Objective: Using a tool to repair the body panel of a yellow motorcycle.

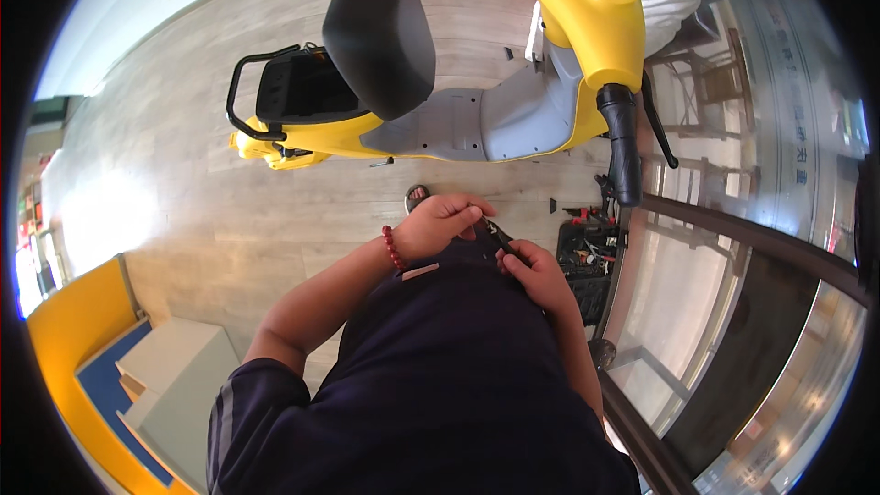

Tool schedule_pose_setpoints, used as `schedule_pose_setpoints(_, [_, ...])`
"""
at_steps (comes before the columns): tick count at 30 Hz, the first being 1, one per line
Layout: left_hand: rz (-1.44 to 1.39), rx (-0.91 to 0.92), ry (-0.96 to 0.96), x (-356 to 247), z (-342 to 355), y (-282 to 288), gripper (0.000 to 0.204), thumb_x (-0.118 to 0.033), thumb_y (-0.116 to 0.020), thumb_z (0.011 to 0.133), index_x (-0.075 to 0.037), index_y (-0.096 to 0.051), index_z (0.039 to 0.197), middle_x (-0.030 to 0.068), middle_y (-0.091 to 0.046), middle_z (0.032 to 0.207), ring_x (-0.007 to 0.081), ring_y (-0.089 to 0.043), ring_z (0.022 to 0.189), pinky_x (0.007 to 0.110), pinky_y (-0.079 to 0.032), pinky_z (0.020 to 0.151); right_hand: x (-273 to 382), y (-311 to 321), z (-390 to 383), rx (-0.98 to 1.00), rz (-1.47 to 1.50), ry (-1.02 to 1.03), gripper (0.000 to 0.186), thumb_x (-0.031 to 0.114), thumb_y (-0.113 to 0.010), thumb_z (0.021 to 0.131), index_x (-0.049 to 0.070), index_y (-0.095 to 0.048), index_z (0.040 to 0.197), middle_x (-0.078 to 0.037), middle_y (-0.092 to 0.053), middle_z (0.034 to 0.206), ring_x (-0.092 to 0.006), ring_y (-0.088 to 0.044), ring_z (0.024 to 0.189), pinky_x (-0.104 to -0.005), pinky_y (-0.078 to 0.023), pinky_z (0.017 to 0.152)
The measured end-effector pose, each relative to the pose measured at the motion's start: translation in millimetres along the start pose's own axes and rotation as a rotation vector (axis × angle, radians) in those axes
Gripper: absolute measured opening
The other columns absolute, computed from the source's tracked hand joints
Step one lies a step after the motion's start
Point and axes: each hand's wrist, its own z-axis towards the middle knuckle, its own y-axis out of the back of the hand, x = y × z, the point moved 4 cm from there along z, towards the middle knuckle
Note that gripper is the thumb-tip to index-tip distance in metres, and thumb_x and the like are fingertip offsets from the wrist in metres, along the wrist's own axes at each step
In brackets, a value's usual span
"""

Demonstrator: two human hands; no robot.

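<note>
Around you, on the pale wood-plank floor (275, 220):
- One yellow electric scooter (587, 27) lying across the upper view, with grey footboard (477, 119), black seat (379, 37) raised, open storage well (302, 87) and black rear rack (240, 92).
- Black handlebar grip (623, 142) with brake lever (658, 128), near you.
- Open tool case (587, 252) on the floor, contents probably red-handled tools.
- Glass shopfront with dark frame (733, 229), right.
- Grey steps (174, 376) and yellow-blue platform (73, 348), lower left.

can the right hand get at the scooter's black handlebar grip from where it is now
Probably yes. The right hand is busy pinching a small dark tool with the left hand, but the black grip hangs just ahead to the right with open floor and nothing between them.
</note>
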Motion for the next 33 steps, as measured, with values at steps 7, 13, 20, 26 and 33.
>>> schedule_pose_setpoints(7, [0.56, -0.216, -0.213, -25.7, -22.1, -0.4, 0.029, -0.015, -0.053, 0.091, -0.004, -0.057, 0.118, 0.0105, -0.064, 0.095, 0.0189, -0.062, 0.08, 0.029, -0.049, 0.073, -3.9, 1.2, 28.0, 0.169, -0.161, -0.053, 0.021, 0.022, -0.06, 0.089, 0.001, -0.062, 0.089, 0.003, -0.054, 0.071, -0.0059, -0.048, 0.068, -0.0245, -0.041, 0.063])
schedule_pose_setpoints(13, [0.763, -0.773, -0.327, -73.2, -36.0, 111.2, 0.028, -0.014, -0.058, 0.084, -0.003, -0.06, 0.109, 0.0152, -0.059, 0.093, 0.0287, -0.06, 0.082, 0.036, -0.049, 0.075, 7.4, 8.8, 53.6, 0.051, -0.17, 0.069, 0.024, 0.022, -0.06, 0.089, 0.0, -0.062, 0.08, 0.002, -0.05, 0.063, -0.0059, -0.044, 0.059, -0.0241, -0.036, 0.055])
schedule_pose_setpoints(20, [1.203, -1.135, -0.149, -129.1, 38.2, 216.7, 0.047, -0.035, -0.06, 0.083, -0.02, -0.052, 0.127, 0.0225, -0.047, 0.126, 0.0411, -0.049, 0.113, 0.046, -0.043, 0.094, 16.1, -14.6, 55.4, -0.13, -0.16, -0.034, 0.021, 0.021, -0.059, 0.088, 0.002, -0.062, 0.081, 0.002, -0.05, 0.063, -0.0071, -0.046, 0.059, -0.0233, -0.035, 0.054])
schedule_pose_setpoints(26, [0.731, -1.059, -0.055, -121.0, 56.5, 260.8, 0.063, -0.043, -0.066, 0.078, -0.02, -0.044, 0.132, 0.0226, -0.048, 0.121, 0.0381, -0.059, 0.099, 0.042, -0.05, 0.083, 16.7, -88.1, 70.4, -0.354, 0.124, -0.159, 0.016, 0.019, -0.06, 0.088, 0.004, -0.061, 0.084, 0.003, -0.05, 0.064, -0.0069, -0.048, 0.06, -0.0225, -0.038, 0.056])
schedule_pose_setpoints(33, [0.611, -0.973, -0.107, -107.8, 32.0, 318.6, 0.068, -0.043, -0.071, 0.074, -0.013, -0.046, 0.129, 0.0238, -0.059, 0.112, 0.0384, -0.057, 0.102, 0.042, -0.048, 0.086, 41.4, -145.6, 88.1, -0.33, 0.145, -0.196, 0.016, 0.019, -0.059, 0.089, 0.004, -0.062, 0.084, 0.003, -0.051, 0.065, -0.0064, -0.049, 0.061, -0.0214, -0.038, 0.057])
